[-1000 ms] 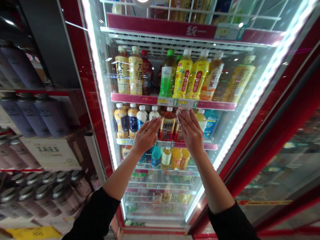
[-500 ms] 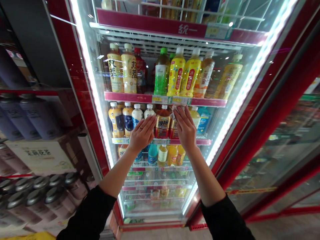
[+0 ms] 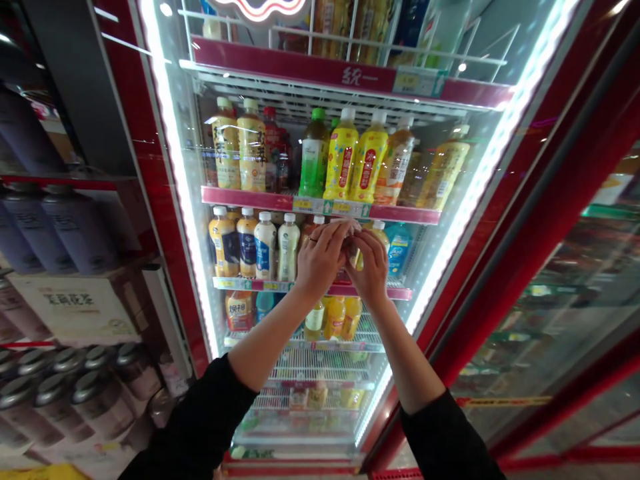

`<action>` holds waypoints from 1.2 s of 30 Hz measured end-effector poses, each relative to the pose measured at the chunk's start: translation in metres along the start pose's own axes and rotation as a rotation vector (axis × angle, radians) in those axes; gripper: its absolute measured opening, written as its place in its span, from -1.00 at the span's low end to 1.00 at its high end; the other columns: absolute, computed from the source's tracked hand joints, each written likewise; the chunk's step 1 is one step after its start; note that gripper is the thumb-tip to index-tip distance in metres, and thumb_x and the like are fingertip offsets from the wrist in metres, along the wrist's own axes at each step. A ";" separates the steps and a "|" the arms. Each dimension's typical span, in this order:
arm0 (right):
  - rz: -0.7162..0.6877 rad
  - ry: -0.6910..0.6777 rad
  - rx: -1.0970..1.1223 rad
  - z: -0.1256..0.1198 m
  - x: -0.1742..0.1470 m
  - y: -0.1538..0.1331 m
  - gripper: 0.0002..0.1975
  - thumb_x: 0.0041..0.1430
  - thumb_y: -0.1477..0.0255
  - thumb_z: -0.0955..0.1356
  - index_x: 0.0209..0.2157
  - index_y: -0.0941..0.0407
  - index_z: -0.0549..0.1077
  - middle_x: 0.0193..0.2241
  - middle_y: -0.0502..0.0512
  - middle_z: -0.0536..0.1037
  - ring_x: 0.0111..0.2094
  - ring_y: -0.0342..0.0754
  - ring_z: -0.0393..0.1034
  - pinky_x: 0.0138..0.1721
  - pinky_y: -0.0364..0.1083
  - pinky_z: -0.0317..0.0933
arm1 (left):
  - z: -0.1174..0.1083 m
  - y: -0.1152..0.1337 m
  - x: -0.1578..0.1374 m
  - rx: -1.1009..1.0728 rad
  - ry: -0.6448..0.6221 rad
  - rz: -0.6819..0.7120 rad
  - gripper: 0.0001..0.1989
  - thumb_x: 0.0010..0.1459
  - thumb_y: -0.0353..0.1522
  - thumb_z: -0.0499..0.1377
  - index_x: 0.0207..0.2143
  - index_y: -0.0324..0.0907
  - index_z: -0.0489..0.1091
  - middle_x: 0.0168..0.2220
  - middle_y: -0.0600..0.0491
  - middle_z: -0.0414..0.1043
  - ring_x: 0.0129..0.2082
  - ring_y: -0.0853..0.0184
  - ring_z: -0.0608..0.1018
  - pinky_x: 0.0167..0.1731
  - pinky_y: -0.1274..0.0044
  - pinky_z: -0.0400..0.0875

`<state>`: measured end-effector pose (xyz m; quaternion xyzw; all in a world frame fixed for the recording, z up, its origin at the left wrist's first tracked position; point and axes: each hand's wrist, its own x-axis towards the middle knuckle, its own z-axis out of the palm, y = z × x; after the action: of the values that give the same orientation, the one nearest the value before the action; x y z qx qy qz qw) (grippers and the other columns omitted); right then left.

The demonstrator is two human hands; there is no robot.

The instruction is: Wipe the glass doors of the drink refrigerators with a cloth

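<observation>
My two hands meet in front of the drinks cooler's glass door (image 3: 287, 233). A crumpled whitish tissue (image 3: 353, 225) shows between their fingertips. My left hand (image 3: 320, 261), wearing a ring, has its fingers bent over the tissue from the left. From the right, the curled fingers and thumb of my right hand (image 3: 371, 270) pinch it. Most of the tissue is hidden by the fingers. Behind the hands, on the middle shelf, stand bottled drinks, among them a white-and-blue bottle (image 3: 265, 247) and a pale green bottle (image 3: 288, 248).
Above the hands, yellow drink bottles (image 3: 343, 153) stand on a shelf with a pink front strip (image 3: 270, 199). Lavender bottles (image 3: 80, 227) and silver-capped canisters (image 3: 103, 407) fill the display at left. A red door frame (image 3: 505, 280) runs down the right side.
My left hand has moved right, from flat on the glass to the tissue. My right hand's fingers have gone from stretched out to curled, lifting the tissue. The view has shifted slightly.
</observation>
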<state>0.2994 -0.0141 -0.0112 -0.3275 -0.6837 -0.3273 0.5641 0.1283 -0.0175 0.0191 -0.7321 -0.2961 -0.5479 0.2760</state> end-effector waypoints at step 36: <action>-0.083 -0.206 -0.269 -0.004 -0.028 0.020 -0.22 0.60 0.30 0.20 0.63 0.06 -0.30 0.58 0.24 0.18 0.57 0.17 0.14 0.55 0.26 0.11 | 0.004 -0.005 -0.024 0.265 0.018 0.102 -0.22 0.54 -0.46 0.10 0.65 -0.12 -0.17 0.53 -0.08 0.29 0.58 0.23 0.26 0.55 0.30 0.28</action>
<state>0.3220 -0.0082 -0.0363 -0.4031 -0.7009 -0.4035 0.4283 0.1214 -0.0143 -0.0043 -0.6984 -0.3258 -0.4956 0.4005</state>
